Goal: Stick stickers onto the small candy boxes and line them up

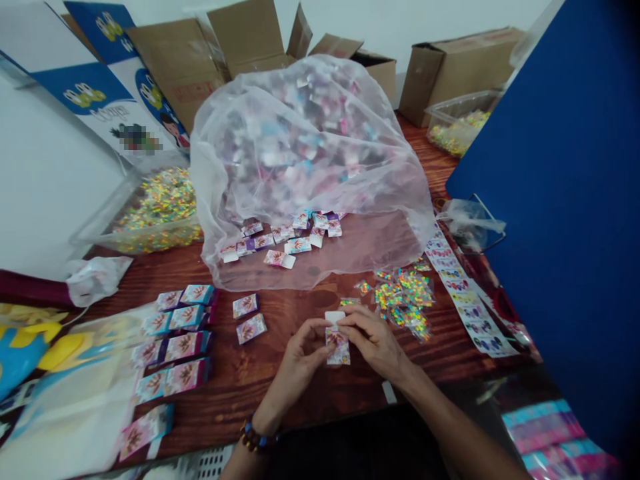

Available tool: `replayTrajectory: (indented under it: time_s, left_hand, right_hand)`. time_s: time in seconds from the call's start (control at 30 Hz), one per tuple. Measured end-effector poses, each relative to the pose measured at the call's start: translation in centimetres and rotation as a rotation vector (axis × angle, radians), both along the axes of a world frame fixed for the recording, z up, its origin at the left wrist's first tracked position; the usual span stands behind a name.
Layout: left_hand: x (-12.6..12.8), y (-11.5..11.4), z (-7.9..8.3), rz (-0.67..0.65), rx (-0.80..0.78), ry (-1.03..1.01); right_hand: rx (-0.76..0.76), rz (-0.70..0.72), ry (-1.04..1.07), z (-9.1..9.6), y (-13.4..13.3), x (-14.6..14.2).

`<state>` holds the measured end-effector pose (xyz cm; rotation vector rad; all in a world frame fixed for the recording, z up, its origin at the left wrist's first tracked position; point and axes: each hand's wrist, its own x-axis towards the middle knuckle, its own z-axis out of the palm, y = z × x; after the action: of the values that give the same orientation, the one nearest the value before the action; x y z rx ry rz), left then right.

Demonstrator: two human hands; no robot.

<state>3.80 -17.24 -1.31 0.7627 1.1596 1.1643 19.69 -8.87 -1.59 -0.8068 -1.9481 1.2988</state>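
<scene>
L hand [301, 357], R hand [374, 340] on box [339, 348], gap to tbl edge [325, 411]

Head view, forward-down over table [225, 393]

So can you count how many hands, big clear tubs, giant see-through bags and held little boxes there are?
Left hand plus right hand: 2
Big clear tubs: 2
Giant see-through bag: 1
Held little box: 1
Total: 6
</scene>
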Motion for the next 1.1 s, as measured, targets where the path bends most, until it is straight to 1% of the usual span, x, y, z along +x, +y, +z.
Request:
replayTrajectory:
  time_s: [0.07,0.17,0.23,0.37,0.53,0.63,0.7,0.83,0.93,1.1]
  left_hand:
    - [0.3,-0.1,-0.2,0.021,-0.003,-0.026]
    - [0.9,-0.5,-0.2,0.068,0.000,-0.018]
    - [1.1,-0.7,-0.1,0.089,0.017,0.020]
    - [1.2,-0.9,0.6,0.114,0.057,0.110]
    - [0.9,-0.8,1.1,0.089,0.045,0.206]
    - [0.9,-0.7,1.1,0.069,0.063,0.201]
    - [0.8,-0.6,1.0,0.045,0.074,0.189]
    - [0.5,-0.5,1.1,-0.019,0.077,0.246]
    - [0.3,-0.4,1.2,-0.047,0.080,0.300]
    - [0.3,-0.3,1.0,-0.015,0.072,0.285]
  right_hand:
    - [0.025,0.039,-0.001,0.1,0.2,0.1]
    - [-0.025,0.035,0.007,0.4,0.3,0.1]
    - [-0.071,0.039,0.006,0.8,0.5,0.0]
    - [-0.116,0.091,-0.014,2.1,1.2,-0.4]
    - [-0.226,0.112,-0.126,2.8,2.3,-0.4]
    - [-0.300,0.137,-0.155,2.7,2.7,-0.2]
    - [-0.317,0.150,-0.186,2.6,2.8,-0.1]
    - [-0.228,0.151,-0.235,2.3,2.7,0.1]
    - [-0.134,0.150,-0.278,2.6,2.7,0.1]
    - [0.056,0.188,-0.331,3.5,2.4,0.1]
